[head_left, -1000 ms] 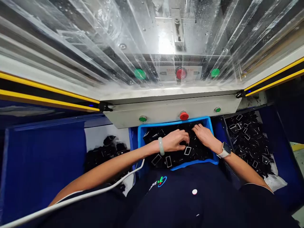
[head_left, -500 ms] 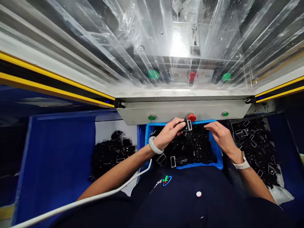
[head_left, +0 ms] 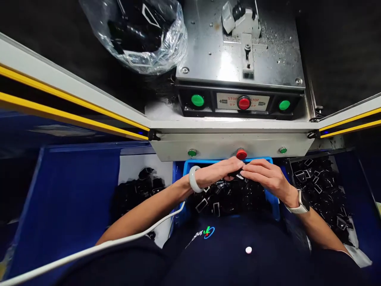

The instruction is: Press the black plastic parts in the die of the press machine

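Note:
My left hand (head_left: 222, 171) is closed on a small black part with a silver edge (head_left: 239, 174), above the blue bin. Meeting it from the right, my right hand (head_left: 266, 174) has its fingers pressed together and its tips at the same part. Fingers cover most of the part, so its full shape is hidden. Below both hands the blue bin (head_left: 272, 196) is full of glossy black parts (head_left: 235, 194), some with silver rectangular frames.
Ahead stands a machine with a metal plate (head_left: 205, 51) and a fixture (head_left: 246, 26). Green buttons (head_left: 197, 100) and red buttons (head_left: 244, 103) line its front. A clear bag (head_left: 149, 47) of black parts lies left of it. More parts lie in piles (head_left: 323, 190) at both sides. A white cable (head_left: 119, 241) crosses my left arm.
The clear sheet in front of the machine is gone from view, baring the plate, fixture and bag. My right hand has moved left to the part in my left hand.

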A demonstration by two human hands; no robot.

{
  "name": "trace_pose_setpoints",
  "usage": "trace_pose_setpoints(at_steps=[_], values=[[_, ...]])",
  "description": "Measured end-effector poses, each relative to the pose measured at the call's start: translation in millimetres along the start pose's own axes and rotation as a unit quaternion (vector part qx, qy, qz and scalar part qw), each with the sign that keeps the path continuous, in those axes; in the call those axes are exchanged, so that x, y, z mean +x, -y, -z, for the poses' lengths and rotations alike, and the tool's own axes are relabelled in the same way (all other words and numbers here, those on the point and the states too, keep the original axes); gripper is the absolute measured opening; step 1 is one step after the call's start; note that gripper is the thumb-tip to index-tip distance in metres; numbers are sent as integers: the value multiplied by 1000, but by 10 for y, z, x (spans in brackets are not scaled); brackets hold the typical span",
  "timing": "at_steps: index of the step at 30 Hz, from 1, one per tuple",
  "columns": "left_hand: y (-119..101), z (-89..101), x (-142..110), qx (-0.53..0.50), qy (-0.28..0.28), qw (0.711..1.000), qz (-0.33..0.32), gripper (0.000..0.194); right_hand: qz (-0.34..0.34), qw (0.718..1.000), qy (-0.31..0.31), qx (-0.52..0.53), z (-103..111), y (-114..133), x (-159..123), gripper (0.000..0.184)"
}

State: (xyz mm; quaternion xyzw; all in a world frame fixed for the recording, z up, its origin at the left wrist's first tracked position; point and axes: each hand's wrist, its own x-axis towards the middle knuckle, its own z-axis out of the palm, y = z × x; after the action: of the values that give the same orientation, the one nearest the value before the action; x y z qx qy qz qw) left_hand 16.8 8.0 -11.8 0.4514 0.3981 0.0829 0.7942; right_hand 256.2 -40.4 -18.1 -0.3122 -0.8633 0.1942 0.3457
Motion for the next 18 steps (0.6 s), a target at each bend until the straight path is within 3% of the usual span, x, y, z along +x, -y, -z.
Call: trace_pose_setpoints(at_steps=[5,9,12,14,16,18], values=[[-215,142,-6,14,-25,997,-65,44,-31,997,69,-19,253,-31,285,43],[-706,257,-34,-14,-104,977,-186,35,-36,999,-16,-28,566,-278,959,36],[-1154,425,71,19,-219,930,-296,26,-131,976,-126,-120,728,-680,1760,31],[-1442,598,235,62,-298,885,-351,20,-214,944,-178,-175,774,-1010,2342,46],[-1711,810,445,90,-381,840,-376,16,-313,913,-174,-194,796,-1311,2856,76],[-1963,1044,655,93,-447,806,-377,16,-373,897,-143,-187,826,-1508,3201,86]])
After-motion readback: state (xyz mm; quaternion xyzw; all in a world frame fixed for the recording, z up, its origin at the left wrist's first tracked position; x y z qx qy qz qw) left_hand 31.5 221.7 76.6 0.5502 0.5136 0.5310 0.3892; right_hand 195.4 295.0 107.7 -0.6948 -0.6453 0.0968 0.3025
